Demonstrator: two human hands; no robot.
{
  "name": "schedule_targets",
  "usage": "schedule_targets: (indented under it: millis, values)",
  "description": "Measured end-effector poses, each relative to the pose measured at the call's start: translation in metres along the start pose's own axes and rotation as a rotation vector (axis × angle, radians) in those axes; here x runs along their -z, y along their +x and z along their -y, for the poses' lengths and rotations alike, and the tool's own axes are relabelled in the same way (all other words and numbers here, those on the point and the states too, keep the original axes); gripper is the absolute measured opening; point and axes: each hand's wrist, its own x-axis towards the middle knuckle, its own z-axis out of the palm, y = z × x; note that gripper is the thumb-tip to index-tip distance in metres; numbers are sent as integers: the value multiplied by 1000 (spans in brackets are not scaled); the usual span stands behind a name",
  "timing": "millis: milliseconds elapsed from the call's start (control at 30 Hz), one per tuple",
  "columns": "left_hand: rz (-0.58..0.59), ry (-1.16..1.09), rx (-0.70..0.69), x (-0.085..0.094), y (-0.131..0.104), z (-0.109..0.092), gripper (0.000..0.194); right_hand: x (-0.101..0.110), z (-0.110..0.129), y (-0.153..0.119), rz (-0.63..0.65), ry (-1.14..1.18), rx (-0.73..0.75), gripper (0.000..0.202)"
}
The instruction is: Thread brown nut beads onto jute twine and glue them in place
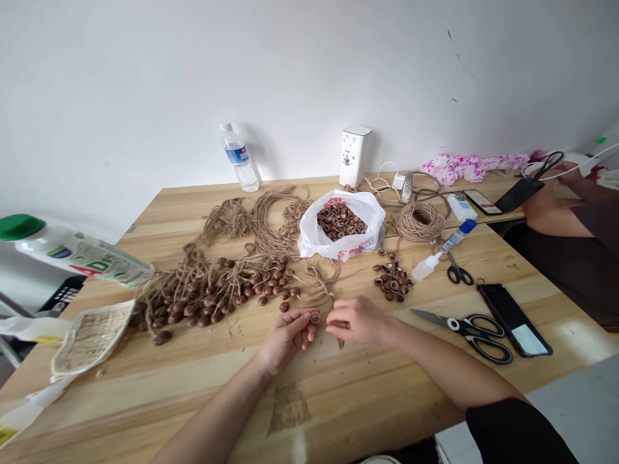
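Note:
Between thumb and fingers, my left hand (289, 336) holds a half nut shell (314, 317), its hollow side showing. Close to its right, my right hand (356, 321) is closed around a piece of brown twine (341, 343), whose end hangs below the fingers. More twine (316, 278) lies loosely looped just behind both hands. Brown nuts tied on strings (213, 299) are heaped to the left. A white plastic bag (309, 240) full of half shells (340, 222) stands open behind the hands. Loose half shells (394, 278) lie to the right.
Large scissors (467, 327), a phone (515, 322), small scissors (459, 276), a glue bottle (426, 265) and a twine roll (420, 221) are on the right. A woven tray (94, 338) and large bottle (87, 254) are left. Another person's arm (556, 209) rests far right.

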Motion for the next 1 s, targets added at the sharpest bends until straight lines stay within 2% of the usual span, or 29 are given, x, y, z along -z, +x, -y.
schedule_targets:
  millis: [67, 167, 233, 300, 367, 433, 533, 600, 700, 833, 1000]
  values:
    - [-7, -2, 0, 0, 0, 1, 31, 3, 8, -4, 163, -149, -49, 12]
    - [-9, -2, -5, 2, 1, 2, 31, 13, 22, -10, 304, -297, -151, 12]
    - [-9, -6, -9, 2, 1, 3, 31, 28, 26, -13, 383, -298, -156, 9]
    - [-9, -14, -12, 3, 2, 4, 32, 50, 23, -15, 398, -210, -152, 8]
    - [-7, -17, -11, 3, 2, 4, 32, 73, 10, -17, 299, -169, -241, 14]
    - [-3, -18, -13, 3, 2, 4, 32, 92, -8, -19, 90, -289, -451, 16]
    - [7, -18, -15, 4, 3, 5, 31, 105, -38, -19, -52, -446, -655, 20]
    - [7, -21, -17, 5, 3, 6, 31, 103, -53, -17, -75, -426, -686, 23]
    - [8, -24, -22, 6, 4, 7, 31, 90, -68, -12, -93, -378, -654, 22]
    - [14, -24, -20, 6, 4, 7, 30, 73, -80, -7, -124, -380, -647, 24]
    - [9, -30, -15, 6, 4, 7, 31, 67, -90, -6, -136, -337, -609, 29]
